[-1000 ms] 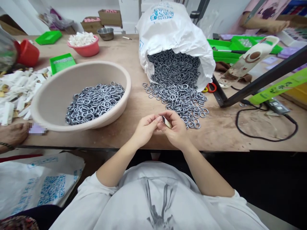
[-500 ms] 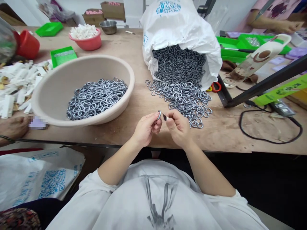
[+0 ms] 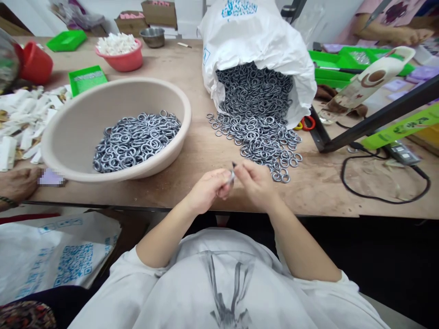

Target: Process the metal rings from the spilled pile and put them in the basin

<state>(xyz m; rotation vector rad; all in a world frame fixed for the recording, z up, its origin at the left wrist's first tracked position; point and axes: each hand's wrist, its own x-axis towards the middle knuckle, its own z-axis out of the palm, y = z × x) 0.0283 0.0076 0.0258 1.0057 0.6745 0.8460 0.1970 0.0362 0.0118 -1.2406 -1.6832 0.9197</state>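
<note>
Between thumb and fingers of my left hand (image 3: 210,188) is a grey ring (image 3: 231,177), partly covered and smeared by motion. My right hand (image 3: 255,183) pinches a small dark-tipped blade (image 3: 234,164), mostly hidden by the fingers, right against the ring. Both hands are closed and meet over the table's front edge. Just beyond them a pile of loose grey rings (image 3: 260,141) spills from a white sack (image 3: 254,34) lying on its side. To the left stands a large beige basin (image 3: 65,137) with many such rings inside.
Another person's hand (image 3: 20,183) rests at the table's left edge, near white pieces (image 3: 24,119). Behind are a pink bowl (image 3: 126,63), green trays (image 3: 85,84) and a metal bowl (image 3: 152,39). On the right are a black metal frame (image 3: 370,121), scissors (image 3: 307,123) and a cable (image 3: 343,176).
My hands have come together, and the blade now meets the ring instead of standing apart from it. The blade's dark tip points more upward. The view has shifted slightly.
</note>
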